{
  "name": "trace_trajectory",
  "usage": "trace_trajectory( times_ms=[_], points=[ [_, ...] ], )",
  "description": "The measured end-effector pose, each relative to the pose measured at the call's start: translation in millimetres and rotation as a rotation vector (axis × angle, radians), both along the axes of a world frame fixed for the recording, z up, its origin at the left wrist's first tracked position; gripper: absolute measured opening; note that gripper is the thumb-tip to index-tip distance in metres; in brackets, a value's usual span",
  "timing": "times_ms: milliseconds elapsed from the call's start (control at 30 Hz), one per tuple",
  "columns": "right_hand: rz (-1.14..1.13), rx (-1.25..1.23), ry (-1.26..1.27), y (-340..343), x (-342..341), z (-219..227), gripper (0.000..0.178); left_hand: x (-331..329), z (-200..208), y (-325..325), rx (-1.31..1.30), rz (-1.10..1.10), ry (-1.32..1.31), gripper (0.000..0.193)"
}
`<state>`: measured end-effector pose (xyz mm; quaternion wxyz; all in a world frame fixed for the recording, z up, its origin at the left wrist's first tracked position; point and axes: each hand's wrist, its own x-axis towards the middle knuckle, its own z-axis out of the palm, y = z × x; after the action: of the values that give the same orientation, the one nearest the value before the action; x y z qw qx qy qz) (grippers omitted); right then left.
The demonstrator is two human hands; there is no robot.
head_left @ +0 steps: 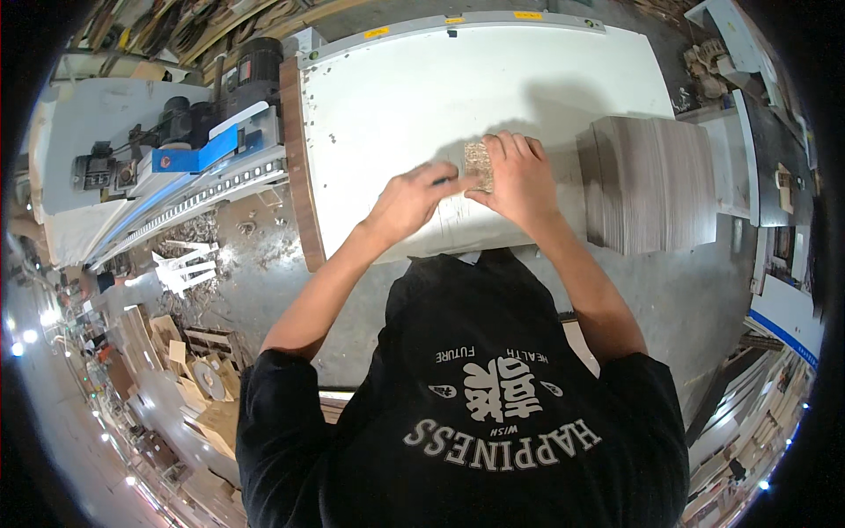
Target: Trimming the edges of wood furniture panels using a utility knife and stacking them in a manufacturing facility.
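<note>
"Brown and speckled, that small block (476, 165). Where do you have it?"

"Near the front edge of the white tabletop (422, 97), just in front of my chest. My right hand (523, 183) holds it, thumb below and fingers curled over its top and right side."

"And your left hand (405, 202)?"

"Beside it, with my thumb and fingers drawn narrow and pointing at the block. Something dark shows between the fingers, but the hand is blurred, so I can't tell what it is, or whether my fingertips touch the block."

"What's that to your right?"

"A stack of thin grey-brown sheets (656, 183), at the right end of the tabletop, near my right hand but apart from it."

"And along the far side?"

"One long metal bar (484, 24) with yellow labels, lying along the edge. A small black piece (452, 33) is just on my side of it. Dark crumbs (333, 81) are scattered toward the far left corner, and a brown strip (299, 176) runs down the left edge. Beyond that stands a machine with a dark motor (260, 69) and a blue bracket (195, 157)."
</note>
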<state>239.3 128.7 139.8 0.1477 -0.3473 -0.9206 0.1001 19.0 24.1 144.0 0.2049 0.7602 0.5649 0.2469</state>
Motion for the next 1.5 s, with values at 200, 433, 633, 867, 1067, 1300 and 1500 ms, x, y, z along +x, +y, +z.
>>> trace_trajectory(
  times_ms=[200,433,633,867,1067,1300,1500],
  points=[
    [-0.022,-0.029,-0.067,1.4,-2.7,-0.9,0.090,8.0,-36.4,-61.2,-0.062,-0.349,0.105,0.069],
    [-0.076,-0.035,-0.153,-6.9,-4.3,5.1,0.090,-31.7,-104.2,-46.1,-0.104,0.356,0.021,0.053],
    [-0.066,0.006,-0.161,-5.6,-2.6,-3.1,0.093,-14.0,-135.2,-30.8,-0.124,0.238,-0.090,0.068],
    [-0.067,-0.010,-0.123,-11.0,1.2,5.9,0.095,22.7,-138.2,30.9,-0.008,0.144,-0.331,0.118],
    [-0.079,0.014,-0.124,-18.5,1.6,2.1,0.093,27.2,-184.8,50.4,-0.171,0.027,-0.554,0.093],
    [-0.074,-0.110,-0.135,-13.9,-4.0,26.0,0.094,26.7,-183.6,47.5,-0.055,0.063,-0.545,0.081],
    [-0.441,0.181,0.198,-44.7,33.3,6.9,0.085,38.8,-147.7,39.7,-0.393,0.097,-0.623,0.076]
  ],
)
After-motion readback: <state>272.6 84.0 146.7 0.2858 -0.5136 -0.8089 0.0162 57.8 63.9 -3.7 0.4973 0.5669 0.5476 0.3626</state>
